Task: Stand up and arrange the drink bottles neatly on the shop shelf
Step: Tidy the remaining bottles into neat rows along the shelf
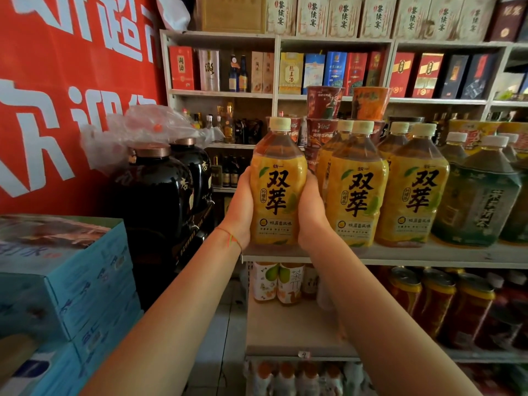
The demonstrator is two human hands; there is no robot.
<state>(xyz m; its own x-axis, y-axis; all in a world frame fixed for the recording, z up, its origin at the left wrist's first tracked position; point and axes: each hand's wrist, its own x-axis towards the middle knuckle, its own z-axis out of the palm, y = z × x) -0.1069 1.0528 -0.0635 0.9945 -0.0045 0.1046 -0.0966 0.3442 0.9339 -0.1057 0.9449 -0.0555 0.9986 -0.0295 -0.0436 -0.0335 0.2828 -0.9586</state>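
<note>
At the far left, I saw blue boxes (65, 281) stacked up, shut, so I could not tell what was in them. Next to them stood black jars (160, 192) with lids on, and a plastic bag (137, 124) lay over the back ones.

In the middle, my left hand (241, 207) and my right hand (310, 215) were pressed on the two sides of one yellow bottle (278, 184). Both hands squeezed it between them. I think I held it that way to keep it straight up and turn its label to the front. Its bottom was at the left end of the shelf (428, 257), right at the front edge. I could not tell if it was resting there yet.

To the right, more yellow bottles (385, 190) stood in a row, labels facing out, full of tea with caps on. The held one looked like it would join that row. Green bottles (480, 195) came after them. Cans (434, 304) stood on the lower shelf.
</note>
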